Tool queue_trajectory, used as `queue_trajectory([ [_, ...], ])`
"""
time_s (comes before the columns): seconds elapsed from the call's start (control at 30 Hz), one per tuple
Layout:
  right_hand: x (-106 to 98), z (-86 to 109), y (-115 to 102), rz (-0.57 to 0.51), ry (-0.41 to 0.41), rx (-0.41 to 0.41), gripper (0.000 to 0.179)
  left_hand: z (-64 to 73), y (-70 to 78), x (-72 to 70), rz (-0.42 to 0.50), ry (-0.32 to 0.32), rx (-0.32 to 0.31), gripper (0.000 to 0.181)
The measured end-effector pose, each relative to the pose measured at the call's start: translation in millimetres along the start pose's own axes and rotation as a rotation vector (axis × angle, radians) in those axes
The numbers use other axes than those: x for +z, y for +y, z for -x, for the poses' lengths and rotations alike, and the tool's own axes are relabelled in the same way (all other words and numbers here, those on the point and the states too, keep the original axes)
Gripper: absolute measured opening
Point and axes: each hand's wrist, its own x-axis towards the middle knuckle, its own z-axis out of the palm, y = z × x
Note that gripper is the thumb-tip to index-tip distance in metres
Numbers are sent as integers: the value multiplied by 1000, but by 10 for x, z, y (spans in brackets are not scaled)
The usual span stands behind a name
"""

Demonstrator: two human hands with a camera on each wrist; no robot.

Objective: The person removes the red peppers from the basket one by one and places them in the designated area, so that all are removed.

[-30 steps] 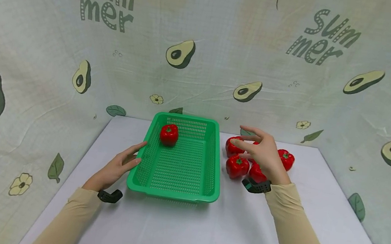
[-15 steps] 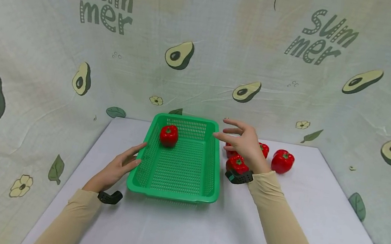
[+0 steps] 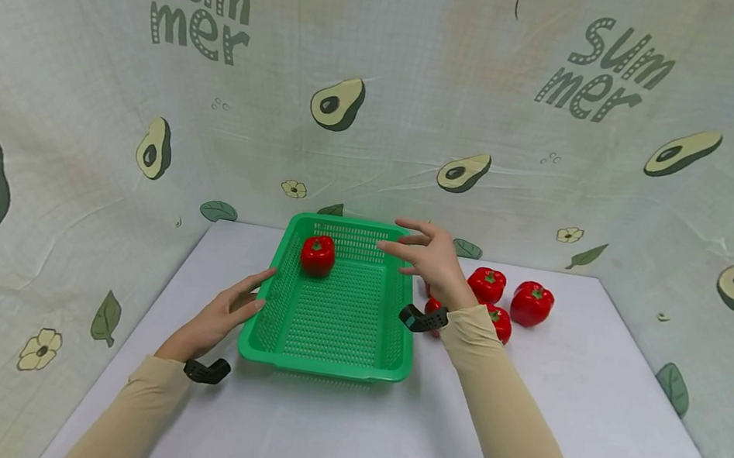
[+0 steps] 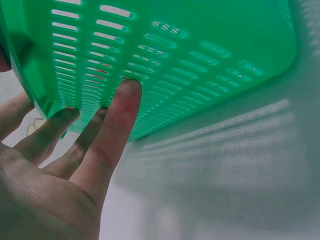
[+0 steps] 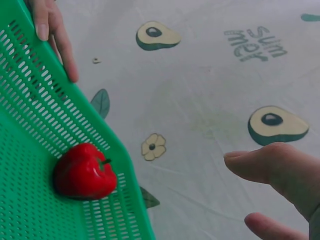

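Note:
A green perforated plastic basket (image 3: 326, 366) rests on the table, with one red bell pepper (image 3: 317, 256) in its far left corner. My left hand (image 3: 218, 321) is at the basket's left side, fingers extended. The left wrist view shows its fingertips (image 4: 131, 89) against the slotted outer wall. Over the basket's far right edge hovers my right hand (image 3: 436, 262), fingers spread and no object visible between them. In the right wrist view, its thumb (image 5: 272, 165) stands apart from the pepper (image 5: 85, 172) in the basket.
Right of the basket, several red bell peppers lie on the table, among them a far pepper (image 3: 487, 285), a rightmost pepper (image 3: 532, 305) and a nearer pepper (image 3: 500, 324). Others are partly behind my right hand and wrist. A printed cloth (image 3: 403, 70) hangs behind and beside the table.
My right hand has moved left from above the loose peppers to the basket's right edge, uncovering peppers on the right. The left hand and the basket have stayed in place.

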Motion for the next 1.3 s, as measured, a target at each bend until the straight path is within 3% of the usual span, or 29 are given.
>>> queue_trajectory([
  [0.57, 375, -374, 249, -64, -2, 10, 63, -4, -27, -15, 10, 3, -8, 64],
  [1.3, 837, -752, 566, -119, -1, 102, 65, -13, -8, -15, 26, 1, -10, 64],
])
